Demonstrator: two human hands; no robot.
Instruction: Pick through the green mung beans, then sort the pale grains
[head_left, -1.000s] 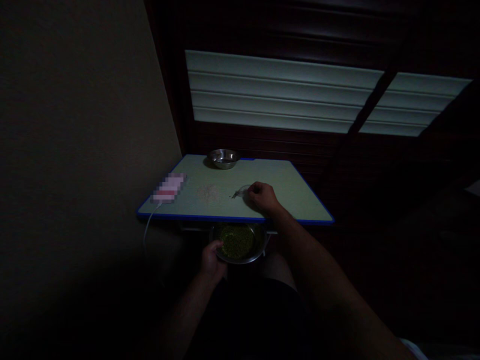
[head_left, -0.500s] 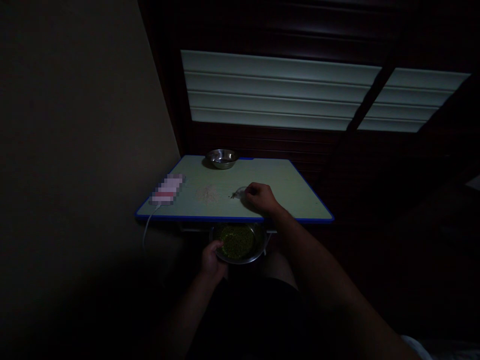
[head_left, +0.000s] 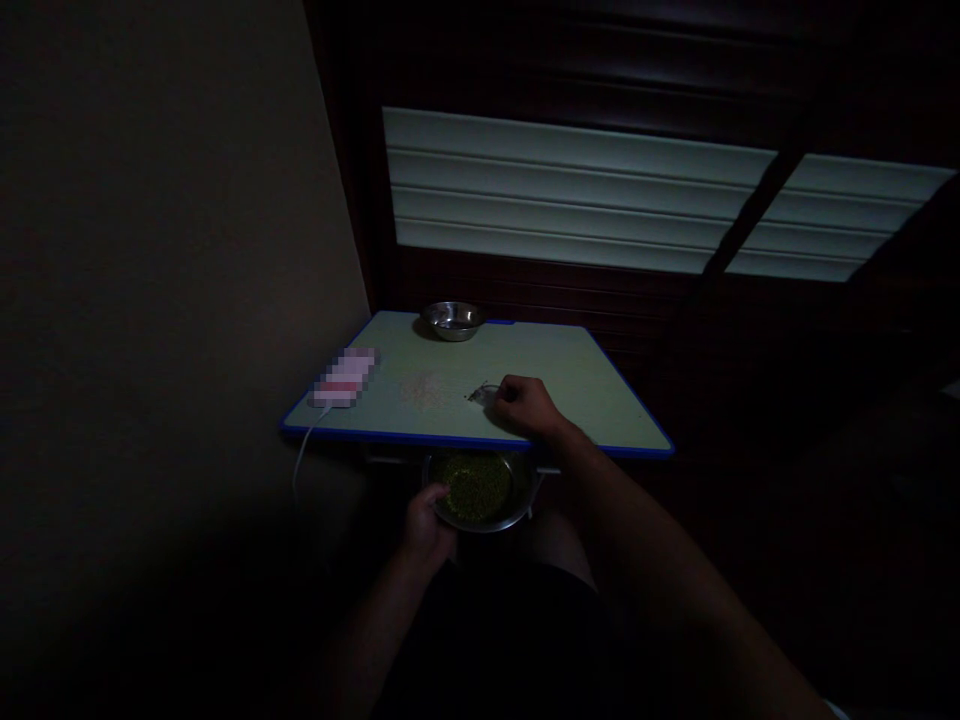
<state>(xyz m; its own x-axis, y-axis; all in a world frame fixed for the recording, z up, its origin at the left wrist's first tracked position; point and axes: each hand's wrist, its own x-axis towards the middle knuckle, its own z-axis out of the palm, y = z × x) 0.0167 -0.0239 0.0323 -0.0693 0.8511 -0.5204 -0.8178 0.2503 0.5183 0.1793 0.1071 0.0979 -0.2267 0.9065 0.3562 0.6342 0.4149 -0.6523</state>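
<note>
Below the table's front edge, my left hand (head_left: 429, 525) grips the left rim of a metal bowl (head_left: 523, 488), thumb over the edge. Small green beans or grains (head_left: 478, 487) lie in that bowl; the dim light hides their exact kind. On the table top, my right hand (head_left: 527, 404) rests with its fingers curled and pressed together. Just left of its fingertips is a small clear thing (head_left: 484, 394) with a few dark bits around it. Whatever the right fingers pinch, if anything, is too small to see.
A small table (head_left: 555, 352) with a blue edge stands before me. At its back sits a shiny metal bowl (head_left: 454, 322). On the left lies a blurred pink phone-like object (head_left: 345, 378) with a white cable (head_left: 300, 455). Pale crumbs or grains (head_left: 427, 390) are scattered mid-table.
The view has shifted slightly, so the scene sits a little further right and lower. My right hand stays by the dark bits, its fingers slightly changed. My left hand keeps hold of the bowl.
</note>
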